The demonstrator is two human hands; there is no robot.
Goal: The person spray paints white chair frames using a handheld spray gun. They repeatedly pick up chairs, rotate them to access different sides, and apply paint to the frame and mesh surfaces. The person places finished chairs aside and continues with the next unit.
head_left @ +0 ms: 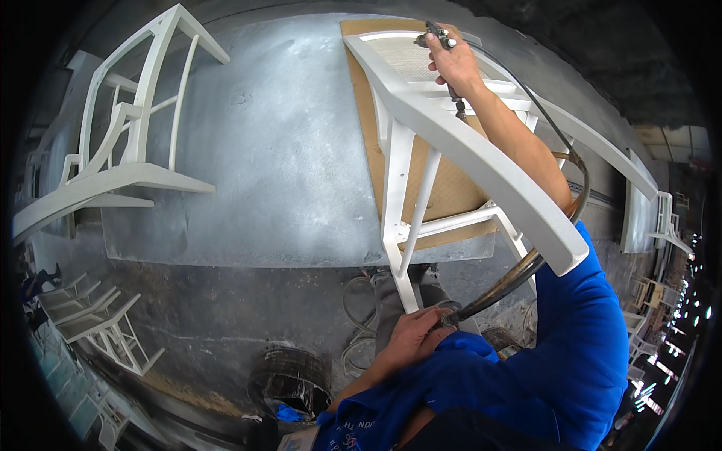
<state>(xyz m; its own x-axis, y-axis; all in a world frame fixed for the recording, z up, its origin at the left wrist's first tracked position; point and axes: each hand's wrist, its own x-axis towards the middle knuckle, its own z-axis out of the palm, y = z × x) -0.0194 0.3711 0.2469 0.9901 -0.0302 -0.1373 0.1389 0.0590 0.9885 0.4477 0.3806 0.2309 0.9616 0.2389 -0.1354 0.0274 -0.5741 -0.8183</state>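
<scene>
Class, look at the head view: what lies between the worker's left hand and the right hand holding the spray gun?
The white chair frame on a brown board lies between the left hand and right hand with its spray gun; dark hoses curve alongside.

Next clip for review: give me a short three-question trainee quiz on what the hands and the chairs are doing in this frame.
1. True or false: the right hand holds the spray gun above the white chair.
2. What does the left hand grip? A) a brush B) the dark hose C) a chair leg
3. What flat sheet lies under the chair on the grey table?

Key: 1 true; 2 B; 3 the brown cardboard sheet.
</scene>
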